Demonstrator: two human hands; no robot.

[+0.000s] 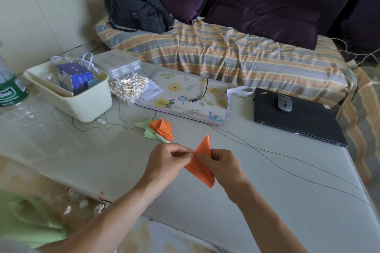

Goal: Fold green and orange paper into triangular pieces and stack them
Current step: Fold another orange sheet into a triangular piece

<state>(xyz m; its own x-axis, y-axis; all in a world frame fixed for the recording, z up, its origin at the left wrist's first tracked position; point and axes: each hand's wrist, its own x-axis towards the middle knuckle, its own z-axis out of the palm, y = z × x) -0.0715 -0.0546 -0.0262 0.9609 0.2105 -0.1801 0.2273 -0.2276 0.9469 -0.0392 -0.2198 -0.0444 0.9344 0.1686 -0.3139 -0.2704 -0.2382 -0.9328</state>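
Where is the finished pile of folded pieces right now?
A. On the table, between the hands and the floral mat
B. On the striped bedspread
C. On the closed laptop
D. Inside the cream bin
A: the pile of folded pieces lies on the table, just short of the floral mat.

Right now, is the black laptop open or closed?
Closed. The laptop lies flat on the table with its lid down, and a grey mouse sits on top.

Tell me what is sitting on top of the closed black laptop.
A grey computer mouse rests on the lid of the black laptop, toward its far edge. A small sticker shows on the lid to the mouse's right. Whatever lies under the mouse is covered.
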